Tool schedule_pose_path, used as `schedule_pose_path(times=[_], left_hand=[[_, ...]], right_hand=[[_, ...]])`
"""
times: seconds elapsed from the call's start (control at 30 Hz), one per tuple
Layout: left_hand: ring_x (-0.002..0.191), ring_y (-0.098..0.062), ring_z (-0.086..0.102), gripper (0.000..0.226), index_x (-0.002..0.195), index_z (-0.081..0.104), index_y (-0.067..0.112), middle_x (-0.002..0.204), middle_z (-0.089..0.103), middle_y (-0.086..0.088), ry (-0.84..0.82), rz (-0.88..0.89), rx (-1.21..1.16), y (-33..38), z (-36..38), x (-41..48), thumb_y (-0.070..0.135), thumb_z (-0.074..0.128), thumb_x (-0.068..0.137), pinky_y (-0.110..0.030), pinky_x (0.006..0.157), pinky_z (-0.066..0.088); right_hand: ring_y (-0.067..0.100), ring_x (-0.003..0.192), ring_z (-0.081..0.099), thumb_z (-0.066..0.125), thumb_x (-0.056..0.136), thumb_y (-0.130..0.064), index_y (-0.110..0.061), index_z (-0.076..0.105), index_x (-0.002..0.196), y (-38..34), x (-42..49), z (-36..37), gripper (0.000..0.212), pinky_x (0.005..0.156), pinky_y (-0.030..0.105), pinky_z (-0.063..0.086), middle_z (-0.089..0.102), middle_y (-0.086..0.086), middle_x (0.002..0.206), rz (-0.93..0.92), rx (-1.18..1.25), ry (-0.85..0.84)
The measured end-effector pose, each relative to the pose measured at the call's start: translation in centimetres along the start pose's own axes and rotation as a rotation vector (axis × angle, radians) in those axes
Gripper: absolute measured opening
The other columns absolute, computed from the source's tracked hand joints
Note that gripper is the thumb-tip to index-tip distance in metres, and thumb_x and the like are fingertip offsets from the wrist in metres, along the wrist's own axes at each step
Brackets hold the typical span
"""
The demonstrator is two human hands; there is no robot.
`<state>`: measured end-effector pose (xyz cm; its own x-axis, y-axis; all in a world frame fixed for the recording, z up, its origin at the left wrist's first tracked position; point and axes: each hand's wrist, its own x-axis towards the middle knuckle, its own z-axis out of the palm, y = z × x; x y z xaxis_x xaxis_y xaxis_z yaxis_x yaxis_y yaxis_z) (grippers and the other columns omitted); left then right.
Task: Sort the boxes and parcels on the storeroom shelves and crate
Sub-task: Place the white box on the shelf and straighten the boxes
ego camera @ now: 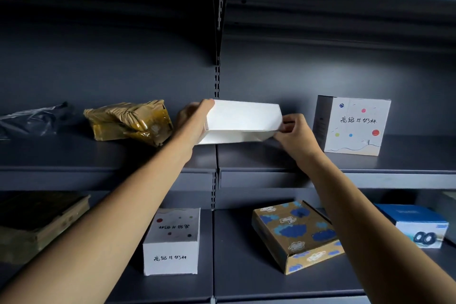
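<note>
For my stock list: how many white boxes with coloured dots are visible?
2. One dotted white cardboard box stands on the upper shelf, right; another lies on the lower shelf, centre. The plain white box in the left hand and right hand may hide similar print.

Storeroom: grey metal shelves [271, 170] bearing parcels [130, 122].

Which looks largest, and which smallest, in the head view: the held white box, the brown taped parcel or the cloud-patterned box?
1. Largest: cloud-patterned box, though it sits nearer the camera, which may flatter it.
2. The white box and brown parcel look about alike, so they are not ranked.
</note>
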<state>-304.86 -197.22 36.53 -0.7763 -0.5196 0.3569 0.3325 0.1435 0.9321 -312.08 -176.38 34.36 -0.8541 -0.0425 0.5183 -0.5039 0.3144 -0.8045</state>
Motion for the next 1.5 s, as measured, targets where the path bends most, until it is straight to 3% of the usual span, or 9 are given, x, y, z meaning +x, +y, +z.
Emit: schedule_pose_path(times=[0.1, 0.33, 0.5, 0.77, 0.9, 1.0, 1.17, 1.37, 1.5], left_hand=[[0.093, -0.018, 0.066, 0.059, 0.090, 0.066, 0.024, 0.096, 0.071, 0.007, -0.011, -0.076, -0.082, -0.5, -0.3, 0.8, 0.071, 0.064, 0.054, -0.036, 0.095, 0.048], [0.111, -0.020, 0.062, 0.092, 0.107, 0.067, 0.036, 0.117, 0.067, 0.006, -0.015, -0.093, -0.210, -0.7, 0.0, 1.2, 0.094, 0.061, 0.035, -0.046, 0.100, 0.046], [0.104, -0.005, 0.054, 0.033, 0.098, 0.055, 0.041, 0.107, 0.057, 0.018, 0.005, 0.052, -0.094, 0.9, 0.2, -1.2, 0.067, 0.057, 0.079, -0.042, 0.103, 0.044], [0.080, -0.013, 0.048, 0.029, 0.071, 0.050, 0.024, 0.080, 0.052, 0.010, 0.119, 0.017, -0.005, 0.2, -0.3, -0.5, 0.043, 0.050, 0.093, -0.026, 0.078, 0.035], [0.098, -0.020, 0.061, 0.046, 0.098, 0.062, 0.024, 0.104, 0.066, 0.004, 0.101, -0.014, -0.002, 0.5, -0.4, -0.4, 0.060, 0.046, 0.074, -0.035, 0.092, 0.049], [0.088, -0.015, 0.058, 0.015, 0.102, 0.055, 0.020, 0.100, 0.062, 0.001, 0.043, 0.091, 0.041, -0.2, -0.6, -0.1, 0.014, 0.053, 0.089, -0.030, 0.078, 0.049], [0.083, -0.011, 0.054, 0.049, 0.116, 0.051, 0.020, 0.092, 0.056, 0.008, -0.049, 0.183, 0.216, -0.8, 0.1, -0.5, -0.013, 0.043, 0.080, -0.024, 0.067, 0.044], [0.098, -0.015, 0.054, 0.050, 0.129, 0.056, 0.019, 0.132, 0.054, -0.004, -0.125, 0.137, 0.376, -0.8, 0.6, -0.7, -0.003, 0.044, 0.085, -0.005, 0.054, 0.043], [0.103, -0.018, 0.053, 0.048, 0.136, 0.049, 0.017, 0.132, 0.052, -0.004, -0.145, 0.130, 0.393, 0.4, 0.6, -1.9, 0.003, 0.047, 0.090, -0.020, 0.077, 0.050]], right_hand=[[0.020, 0.092, 0.060, 0.062, 0.085, -0.005, -0.011, 0.053, 0.118, -0.1, 0.1, 0.0, 0.035, 0.085, 0.035, 0.053, 0.060, -0.002, 0.096, -0.017, -0.053, -0.043], [0.024, 0.069, 0.063, 0.061, 0.090, -0.034, -0.011, 0.061, 0.095, -0.1, 0.2, -0.1, 0.024, 0.071, 0.041, 0.054, 0.066, 0.008, 0.080, -0.011, 0.037, 0.023], [0.017, 0.049, 0.035, 0.054, 0.094, -0.050, -0.010, 0.039, 0.058, -0.4, -0.3, -0.4, 0.056, 0.045, 0.024, 0.028, 0.040, 0.007, 0.053, 0.003, 0.025, 0.038], [0.022, 0.064, 0.044, 0.034, 0.094, -0.065, -0.010, 0.048, 0.067, -1.1, -0.3, -0.3, 0.063, 0.066, 0.032, 0.039, 0.047, 0.006, 0.061, 0.102, 0.110, 0.044], [0.022, 0.075, 0.057, 0.037, 0.096, -0.060, -0.014, 0.057, 0.077, -1.1, -0.2, -0.2, 0.054, 0.079, 0.039, 0.053, 0.058, 0.004, 0.076, 0.118, 0.211, 0.016], [0.016, 0.080, 0.064, 0.055, 0.094, -0.042, -0.017, 0.058, 0.101, -0.5, 0.1, 0.2, 0.026, 0.089, 0.045, 0.056, 0.063, -0.004, 0.084, 0.068, 0.194, 0.001], [0.013, 0.080, 0.054, 0.061, 0.090, -0.021, -0.024, 0.045, 0.130, 0.2, 0.2, 0.2, 0.044, 0.075, 0.026, 0.043, 0.057, -0.007, 0.089, -0.019, 0.068, 0.021], [0.030, 0.123, 0.048, 0.057, 0.089, -0.019, -0.014, 0.050, 0.134, -0.4, 0.0, 0.2, 0.046, 0.099, 0.027, 0.036, 0.051, 0.014, 0.134, -0.108, -0.155, 0.071], [0.025, 0.128, 0.042, 0.057, 0.089, -0.012, -0.012, 0.055, 0.131, -1.6, -1.5, 0.6, 0.042, 0.089, 0.013, 0.029, 0.050, 0.010, 0.133, -0.359, -0.250, 0.073]])
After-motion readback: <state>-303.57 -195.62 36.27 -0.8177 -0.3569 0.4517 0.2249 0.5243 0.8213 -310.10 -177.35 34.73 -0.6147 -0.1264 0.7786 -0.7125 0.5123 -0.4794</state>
